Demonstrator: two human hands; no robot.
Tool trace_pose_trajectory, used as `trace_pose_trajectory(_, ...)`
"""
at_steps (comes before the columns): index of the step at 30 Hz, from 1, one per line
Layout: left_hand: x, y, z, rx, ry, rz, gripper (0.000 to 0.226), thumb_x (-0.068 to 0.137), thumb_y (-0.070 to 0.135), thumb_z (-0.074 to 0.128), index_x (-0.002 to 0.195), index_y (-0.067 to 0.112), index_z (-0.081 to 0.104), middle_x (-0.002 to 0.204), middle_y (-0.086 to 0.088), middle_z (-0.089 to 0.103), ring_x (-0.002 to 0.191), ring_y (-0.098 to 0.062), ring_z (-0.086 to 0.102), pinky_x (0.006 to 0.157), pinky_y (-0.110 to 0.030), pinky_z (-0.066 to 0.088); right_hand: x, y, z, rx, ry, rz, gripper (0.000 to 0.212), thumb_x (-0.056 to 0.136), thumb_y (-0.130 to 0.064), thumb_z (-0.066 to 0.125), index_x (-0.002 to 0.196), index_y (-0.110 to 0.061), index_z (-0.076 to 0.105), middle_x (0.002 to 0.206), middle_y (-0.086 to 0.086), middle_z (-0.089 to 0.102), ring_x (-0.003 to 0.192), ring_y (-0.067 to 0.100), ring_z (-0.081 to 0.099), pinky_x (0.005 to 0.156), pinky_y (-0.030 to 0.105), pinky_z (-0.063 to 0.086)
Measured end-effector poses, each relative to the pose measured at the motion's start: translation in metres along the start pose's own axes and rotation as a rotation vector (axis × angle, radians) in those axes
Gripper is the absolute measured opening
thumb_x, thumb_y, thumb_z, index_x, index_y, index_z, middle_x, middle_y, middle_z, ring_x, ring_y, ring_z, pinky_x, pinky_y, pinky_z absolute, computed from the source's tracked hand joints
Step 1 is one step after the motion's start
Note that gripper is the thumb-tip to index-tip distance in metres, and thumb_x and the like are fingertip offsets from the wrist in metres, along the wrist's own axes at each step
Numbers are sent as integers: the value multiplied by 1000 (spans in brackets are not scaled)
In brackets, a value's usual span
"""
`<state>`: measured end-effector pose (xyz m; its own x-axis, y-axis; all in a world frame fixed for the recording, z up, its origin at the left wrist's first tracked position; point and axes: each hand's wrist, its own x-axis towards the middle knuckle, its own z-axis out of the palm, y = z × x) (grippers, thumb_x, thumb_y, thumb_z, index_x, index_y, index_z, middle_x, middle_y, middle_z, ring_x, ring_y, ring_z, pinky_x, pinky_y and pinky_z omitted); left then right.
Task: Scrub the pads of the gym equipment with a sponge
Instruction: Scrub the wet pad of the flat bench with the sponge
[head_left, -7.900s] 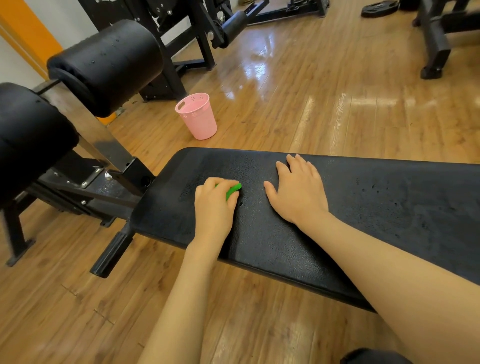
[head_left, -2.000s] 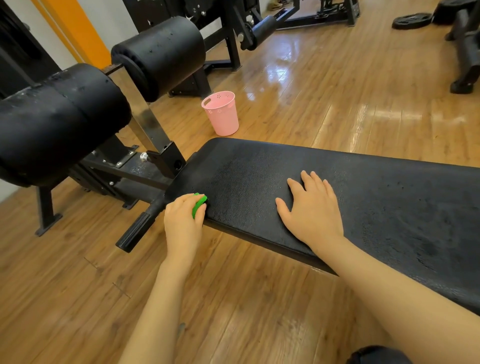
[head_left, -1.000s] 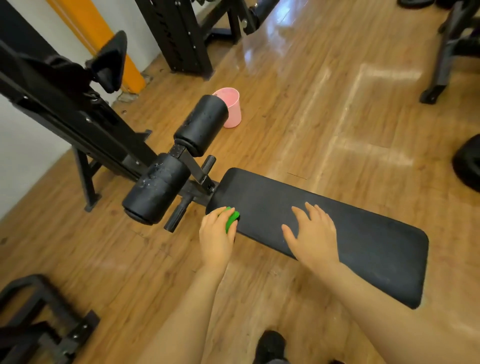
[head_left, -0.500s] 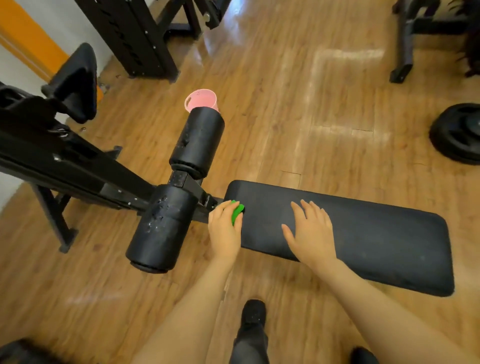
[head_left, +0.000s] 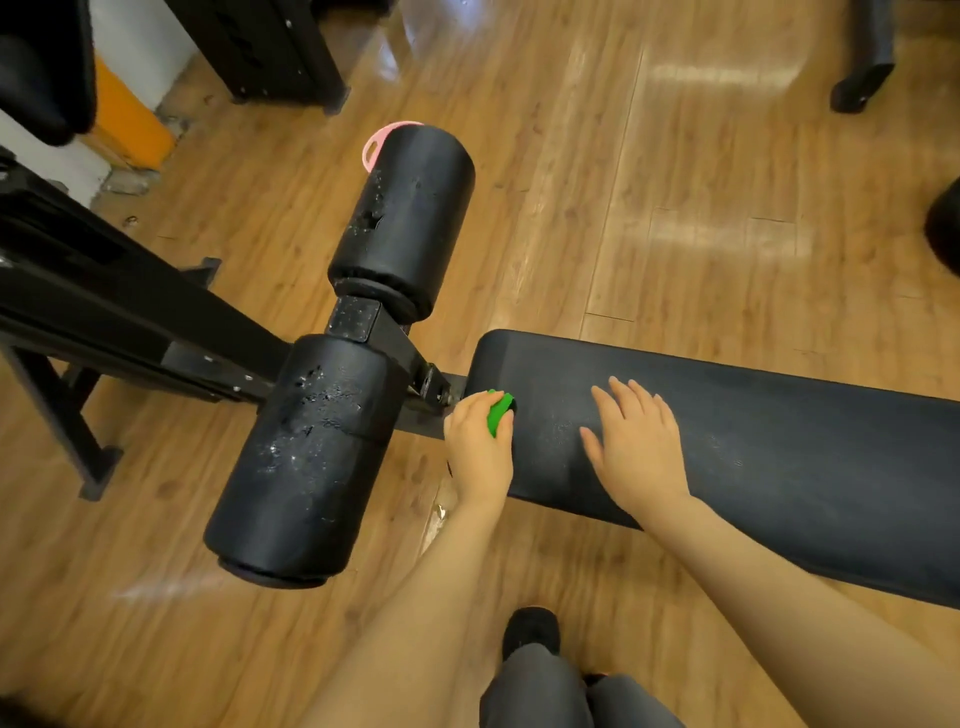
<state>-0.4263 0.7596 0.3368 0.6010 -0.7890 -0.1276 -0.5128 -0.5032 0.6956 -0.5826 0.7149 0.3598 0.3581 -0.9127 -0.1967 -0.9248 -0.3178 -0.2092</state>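
A long black bench pad (head_left: 779, 452) runs from the centre to the right edge. My left hand (head_left: 478, 452) grips a green sponge (head_left: 498, 413) at the pad's left end, near its front corner. My right hand (head_left: 639, 447) lies flat on the pad, fingers spread, a short way right of the sponge. Two black roller pads stand left of the bench on one bar: the near roller (head_left: 306, 457) and the far roller (head_left: 405, 218), both speckled with white droplets.
A pink bucket (head_left: 379, 140) peeks out behind the far roller. A black steel frame (head_left: 114, 312) crosses the left side. More machine bases stand at the top left and top right. Wooden floor lies all around; my legs and shoe (head_left: 530, 631) are at the bottom.
My view has risen from close over the pad to high above it. My left hand with the sponge has shifted from mid-pad to the pad's left end; my right hand stays flat.
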Motion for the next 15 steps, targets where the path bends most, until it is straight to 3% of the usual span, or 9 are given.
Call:
trace_pose_trajectory(2, 17, -13, 21, -16, 14, 45, 28, 91, 20, 64, 119, 15, 66, 121, 0, 63, 112, -14, 52, 97, -25, 43, 22, 6, 27, 15, 21, 7, 52, 100, -38, 42, 147, -17, 36, 156, 8, 29, 145, 27, 21, 118, 41, 13)
trace_pose_trajectory(5, 51, -29, 50, -31, 46, 143, 27, 91, 18, 65, 118, 15, 67, 119, 0, 63, 111, -14, 53, 94, -20, 35, 58, 17, 69, 63, 75, 14, 51, 100, -40, 40, 147, -20, 35, 157, 8, 26, 146, 26, 17, 118, 41, 11)
trace_pose_trajectory(11, 121, -38, 104, -12, 29, 376, 24, 89, 19, 66, 113, 15, 69, 113, -3, 65, 107, -22, 54, 93, -35, 42, 114, 32, 132, 191, 279, -23, 42, 91, -31, 62, 126, -8, 61, 138, 19, 51, 134, 37, 39, 110, 52, 30)
trace_pose_trajectory(15, 142, -35, 128, 81, 48, 511, 24, 90, 23, 64, 114, 18, 68, 114, -3, 63, 107, -24, 52, 88, -32, 39, 123, 36, 159, 178, 403, -67, 42, 89, -35, 64, 123, -10, 63, 131, 18, 55, 127, 36, 45, 107, 53, 34)
